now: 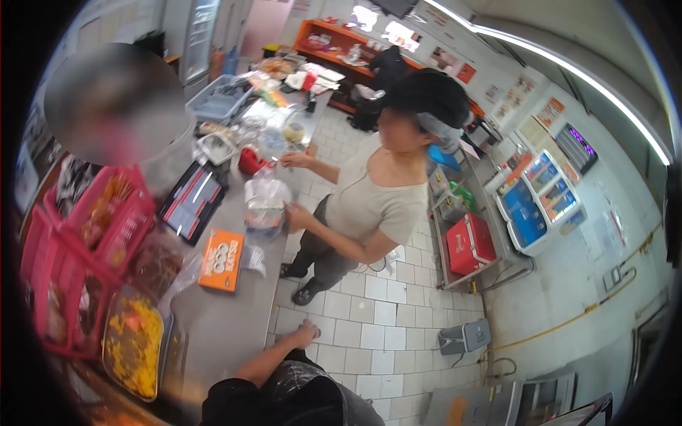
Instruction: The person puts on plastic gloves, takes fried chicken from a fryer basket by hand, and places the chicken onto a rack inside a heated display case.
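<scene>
- The wearer's hand (307,332), low and centre in the frame, rests at the edge of the tabletop (227,319); its fingers look curled, but whether they grip anything cannot be told, nor which hand it is. Its forearm runs down to a dark garment at the bottom edge.
- The wearer's other hand is not seen.
- Nearest things on the tabletop: an orange box (221,260) with white rings printed on it, lying flat up and left of the hand, and a small clear packet (253,259) just beside its right side.
- A tray of yellow food (133,343) lies at lower left, well apart from the hand; pink baskets (85,241) holding wrapped goods stand along the left edge.
- A co-worker in a beige top (376,199) stands at centre frame on the white tiled floor (369,334). One of that person's hands (297,215) touches a clear plastic bag (265,201) standing on the tabletop; the other (293,160) reaches toward the clutter above it.
- A black tray (192,199) sits left of the bag; a grey crate (219,99) stands in the upper left.
- A red box (469,243) rests on a low shelf at right of centre.
</scene>
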Available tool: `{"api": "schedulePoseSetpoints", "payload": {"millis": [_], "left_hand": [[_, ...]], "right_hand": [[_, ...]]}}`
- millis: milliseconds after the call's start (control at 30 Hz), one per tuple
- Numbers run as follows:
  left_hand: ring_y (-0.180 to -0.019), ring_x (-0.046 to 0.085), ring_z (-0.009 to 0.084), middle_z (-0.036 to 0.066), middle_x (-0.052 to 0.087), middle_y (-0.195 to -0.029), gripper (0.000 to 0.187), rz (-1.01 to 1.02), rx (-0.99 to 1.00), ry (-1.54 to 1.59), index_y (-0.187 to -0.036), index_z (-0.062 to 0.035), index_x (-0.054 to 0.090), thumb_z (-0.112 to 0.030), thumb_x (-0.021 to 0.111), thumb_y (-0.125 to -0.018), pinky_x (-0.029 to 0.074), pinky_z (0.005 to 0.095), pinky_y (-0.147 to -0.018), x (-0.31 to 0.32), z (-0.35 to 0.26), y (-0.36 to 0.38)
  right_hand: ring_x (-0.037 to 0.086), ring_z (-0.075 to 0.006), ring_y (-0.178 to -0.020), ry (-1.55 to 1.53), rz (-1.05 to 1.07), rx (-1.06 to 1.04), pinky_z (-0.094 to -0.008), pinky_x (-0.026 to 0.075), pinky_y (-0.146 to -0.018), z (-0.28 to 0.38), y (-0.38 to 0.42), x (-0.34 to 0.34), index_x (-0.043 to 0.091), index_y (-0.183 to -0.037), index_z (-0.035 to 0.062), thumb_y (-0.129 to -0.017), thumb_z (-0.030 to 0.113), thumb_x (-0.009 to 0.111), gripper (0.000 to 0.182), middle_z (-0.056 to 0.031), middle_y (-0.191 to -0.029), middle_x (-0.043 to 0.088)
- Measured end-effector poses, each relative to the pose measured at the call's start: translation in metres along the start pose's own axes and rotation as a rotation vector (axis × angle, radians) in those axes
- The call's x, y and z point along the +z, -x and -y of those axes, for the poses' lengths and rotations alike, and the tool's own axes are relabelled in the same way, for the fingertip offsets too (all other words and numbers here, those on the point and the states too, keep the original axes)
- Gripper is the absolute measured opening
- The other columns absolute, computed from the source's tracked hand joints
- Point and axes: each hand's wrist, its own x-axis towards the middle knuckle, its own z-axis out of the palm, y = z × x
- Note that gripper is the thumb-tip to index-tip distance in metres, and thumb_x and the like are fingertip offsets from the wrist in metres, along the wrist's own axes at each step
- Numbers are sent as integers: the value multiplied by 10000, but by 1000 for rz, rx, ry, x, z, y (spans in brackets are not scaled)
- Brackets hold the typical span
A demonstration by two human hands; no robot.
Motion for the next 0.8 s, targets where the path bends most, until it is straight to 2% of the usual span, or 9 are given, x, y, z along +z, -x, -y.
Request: {"api": "schedulePoseSetpoints", "payload": {"millis": [67,233,267,333,400,567,667,700,800], "left_hand": [[-995,505,432,225,462,-1098,276,-229,3,88,-983,-85,537,36,529,-736,424,460,-909,-40,-33,21],[-925,550,325,169,486,-1039,249,-616,89,287,-998,-70,521,46,497,-779,458,413,-817,-127,-85,76],[-899,554,295,154,487,-1026,246,-623,67,358,-1002,-69,518,47,503,-785,460,393,-798,-136,-89,84],[-849,564,235,123,490,-1001,240,-627,22,503,-1009,-65,513,49,515,-798,464,354,-760,-148,-95,99],[-794,560,200,98,488,-972,228,-595,96,485,-1005,-62,510,41,541,-804,464,325,-720,-158,-104,112],[-696,543,156,64,508,-941,223,-788,95,504,-991,-56,506,-14,629,-809,457,304,-584,-175,-114,135],[-678,536,146,57,523,-900,241,-818,55,558,-978,-67,516,-48,666,-791,450,288,-584,-176,-102,134],[-670,532,143,52,524,-872,240,-796,47,547,-966,-67,519,-54,674,-785,448,281,-587,-176,-96,135],[-650,525,138,43,527,-800,233,-714,108,533,-933,-62,525,-65,690,-768,446,271,-595,-181,-89,119]], "right_hand": [[628,-153,-652,71,59,-25,-276,490,-589,-5,11,-11,609,-1094,67,-828,129,649,276,-92,-826,695],[629,-147,-647,161,101,-207,-258,492,-580,13,-2,-43,634,-1082,73,-834,150,658,260,-94,-853,712],[630,-146,-647,141,71,-232,-254,493,-578,30,-11,-46,639,-1079,74,-836,154,659,257,-94,-858,716],[603,-115,-483,-26,-12,-135,-233,470,-501,99,-11,-38,700,-943,79,-769,155,731,192,-70,-671,701],[675,-137,-604,219,-54,-309,-241,496,-533,146,-15,-38,696,-950,38,-660,151,831,339,-99,-670,698],[662,-133,-584,334,-94,-440,-257,509,-549,218,-10,-26,687,-937,25,-621,170,864,390,-70,-646,689],[662,-134,-599,346,-71,-358,-271,518,-589,211,-16,-26,681,-950,30,-608,177,873,418,-55,-631,682],[668,-146,-636,355,-85,-361,-309,500,-595,191,-27,-26,684,-930,93,-561,222,887,441,-48,-649,686],[678,-139,-663,501,-85,-342,-294,506,-604,154,-36,-34,698,-936,115,-598,242,874,402,-59,-698,707]]}}
